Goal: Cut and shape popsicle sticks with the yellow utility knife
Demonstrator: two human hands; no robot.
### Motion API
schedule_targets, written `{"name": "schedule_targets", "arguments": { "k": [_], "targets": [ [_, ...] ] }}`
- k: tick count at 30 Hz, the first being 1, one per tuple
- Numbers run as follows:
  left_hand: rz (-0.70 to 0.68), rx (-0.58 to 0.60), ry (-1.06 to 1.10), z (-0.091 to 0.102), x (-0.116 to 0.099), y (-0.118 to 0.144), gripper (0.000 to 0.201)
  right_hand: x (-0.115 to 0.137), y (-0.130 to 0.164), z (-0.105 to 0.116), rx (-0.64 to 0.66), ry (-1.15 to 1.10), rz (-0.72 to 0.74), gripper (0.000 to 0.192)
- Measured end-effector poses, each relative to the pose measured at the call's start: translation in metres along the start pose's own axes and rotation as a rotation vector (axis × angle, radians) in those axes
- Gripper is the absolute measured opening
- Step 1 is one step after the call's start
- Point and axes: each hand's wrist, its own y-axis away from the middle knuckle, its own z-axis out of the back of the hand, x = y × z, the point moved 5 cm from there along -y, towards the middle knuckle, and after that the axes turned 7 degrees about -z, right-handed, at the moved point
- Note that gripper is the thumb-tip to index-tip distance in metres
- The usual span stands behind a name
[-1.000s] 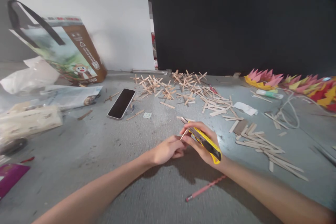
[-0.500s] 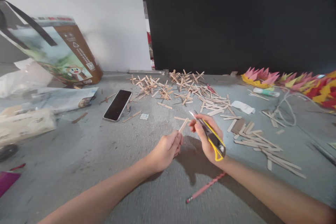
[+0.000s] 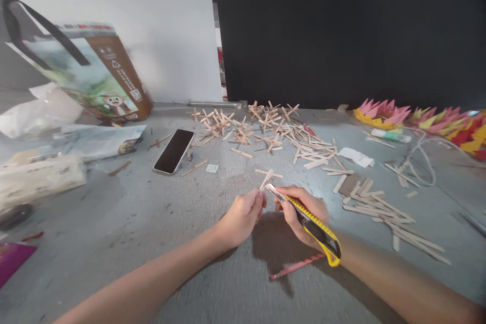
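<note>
My left hand (image 3: 246, 215) pinches a flat wooden craft stick (image 3: 267, 178), whose upper end pokes out beyond the fingertips. In my right hand (image 3: 306, 210) is a yellow and black utility knife (image 3: 317, 230), gripped with its blade pointing up and left. The blade tip lies right by the stick, just above the left fingertips; whether it touches cannot be made out. Another craft stick (image 3: 276, 174) lies on the table behind the held one. Under the right wrist lies a pink pencil (image 3: 294, 268), partly covered by the knife's end and the arm.
Craft sticks (image 3: 379, 207) lie scattered at the right, and a pile of crossed sticks (image 3: 243, 129) stretches along the back. A phone (image 3: 174, 152), a paper bag (image 3: 114, 76) and plastic packets (image 3: 41, 177) occupy the left. Folded paper crowns (image 3: 381, 114), a glue stick (image 3: 391, 135) and a white cable (image 3: 421, 162) sit far right.
The knife has swung lower and its blade has come to the stick beside my left fingertips. My left hand keeps its pinch on the stick. The view has shifted slightly.
</note>
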Motion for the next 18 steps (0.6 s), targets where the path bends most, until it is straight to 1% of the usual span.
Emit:
{"name": "schedule_targets", "arguments": {
  "k": [2, 6, 11, 15, 18],
  "targets": [
    [-0.008, -0.005, 0.003, 0.000, -0.001, 0.000, 0.046, -0.001, 0.000, -0.001, 0.007, 0.008, -0.005, 0.031],
    [-0.015, -0.018, -0.011, 0.000, -0.002, 0.000, 0.046, -0.004, 0.000, -0.002, -0.020, -0.010, -0.023, 0.030],
    [-0.003, -0.011, 0.021, 0.000, 0.001, -0.001, 0.047, -0.004, 0.000, -0.004, 0.010, -0.009, -0.032, 0.034],
    [-0.044, -0.044, -0.084, 0.001, -0.001, 0.000, 0.046, 0.004, 0.000, -0.006, 0.040, 0.019, 0.011, 0.038],
    [-0.084, -0.067, -0.176, 0.002, -0.004, 0.000, 0.045, 0.010, -0.001, -0.006, 0.033, 0.022, 0.014, 0.038]
  ]
}}
